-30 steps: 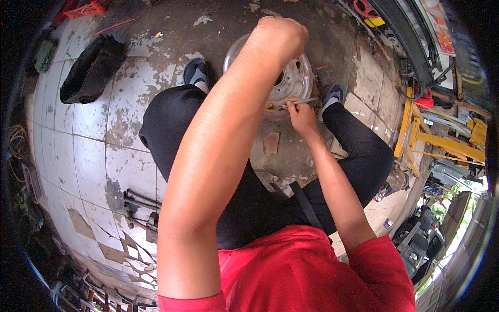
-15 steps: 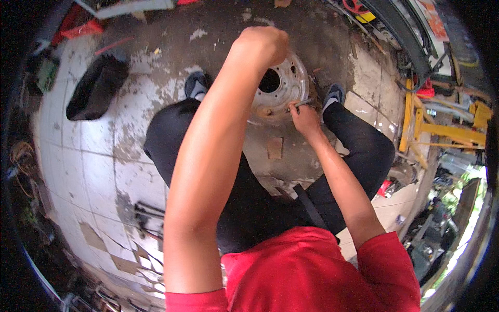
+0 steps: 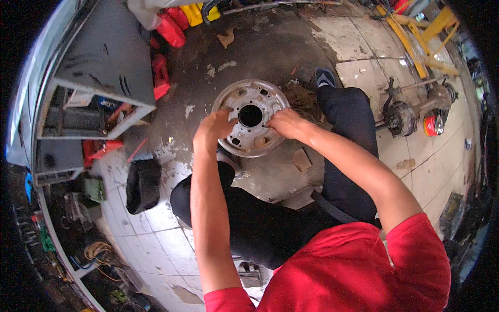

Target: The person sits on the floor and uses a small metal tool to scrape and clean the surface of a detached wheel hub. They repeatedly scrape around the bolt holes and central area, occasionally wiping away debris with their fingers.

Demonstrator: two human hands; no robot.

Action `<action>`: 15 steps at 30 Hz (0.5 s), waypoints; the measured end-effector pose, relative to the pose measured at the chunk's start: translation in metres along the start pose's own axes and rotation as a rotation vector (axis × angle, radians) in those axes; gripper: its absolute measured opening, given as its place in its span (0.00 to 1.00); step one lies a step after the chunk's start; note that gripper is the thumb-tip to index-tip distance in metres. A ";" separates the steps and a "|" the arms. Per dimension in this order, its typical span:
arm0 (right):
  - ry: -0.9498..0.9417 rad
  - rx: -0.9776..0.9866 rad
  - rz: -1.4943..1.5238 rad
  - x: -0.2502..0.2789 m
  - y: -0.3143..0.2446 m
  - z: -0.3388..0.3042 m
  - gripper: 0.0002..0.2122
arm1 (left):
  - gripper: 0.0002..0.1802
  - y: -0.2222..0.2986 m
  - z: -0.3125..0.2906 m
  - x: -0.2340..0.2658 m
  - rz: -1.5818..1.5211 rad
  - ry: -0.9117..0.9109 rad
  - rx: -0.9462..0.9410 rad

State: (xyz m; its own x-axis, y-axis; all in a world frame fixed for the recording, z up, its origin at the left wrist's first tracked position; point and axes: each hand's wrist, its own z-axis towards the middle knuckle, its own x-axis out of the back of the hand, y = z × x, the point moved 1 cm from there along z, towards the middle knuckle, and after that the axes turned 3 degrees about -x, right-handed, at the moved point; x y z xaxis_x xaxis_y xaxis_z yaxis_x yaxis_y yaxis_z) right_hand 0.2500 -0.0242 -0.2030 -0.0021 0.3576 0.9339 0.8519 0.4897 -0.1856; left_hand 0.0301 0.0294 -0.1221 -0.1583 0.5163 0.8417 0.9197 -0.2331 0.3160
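A worn silver steel wheel rim (image 3: 249, 148) lies on the floor between my legs, with a round dark opening at its centre. My left hand (image 3: 214, 126) reaches over the rim's left side, fingers curled onto the disc beside the opening. On the opposite side, my right hand (image 3: 287, 124) rests over the disc with its fingers bent together. Something small and dark shows at the right fingertips, too small to name. Part of the rim's edge is hidden under each hand.
Brown crumpled material (image 3: 306, 101) lies right of the rim, and a cardboard scrap (image 3: 301, 159) sits nearer me. A black bag-like object (image 3: 143, 186) and a grey metal cabinet (image 3: 104, 49) stand left. At right are an axle-like metal part (image 3: 410, 114), a red can (image 3: 432, 126) and a yellow frame (image 3: 403, 39).
My left hand has come down from above the rim onto its left side. My right hand, earlier holding a thin grey rod at the rim's edge, is now over the disc. The view has turned left.
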 end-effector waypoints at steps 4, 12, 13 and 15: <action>0.198 0.010 0.200 0.013 0.010 0.003 0.12 | 0.26 0.011 0.020 -0.054 -0.127 -0.131 -0.032; 0.162 -0.196 0.286 0.019 0.006 0.000 0.09 | 0.16 0.041 0.002 -0.177 -0.245 0.599 -0.151; 0.205 -0.202 0.282 0.017 0.003 0.006 0.10 | 0.17 0.047 0.001 -0.182 -0.242 0.603 -0.158; 0.215 -0.219 0.274 0.016 0.000 0.015 0.10 | 0.16 0.066 -0.004 -0.199 -0.172 0.502 -0.085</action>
State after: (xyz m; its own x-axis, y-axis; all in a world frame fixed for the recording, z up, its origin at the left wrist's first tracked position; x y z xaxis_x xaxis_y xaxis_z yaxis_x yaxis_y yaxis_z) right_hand 0.2418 -0.0071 -0.1928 0.3297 0.2653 0.9060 0.8973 0.2102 -0.3881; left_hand 0.1207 -0.0921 -0.2668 -0.4756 0.1006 0.8739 0.8362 -0.2566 0.4847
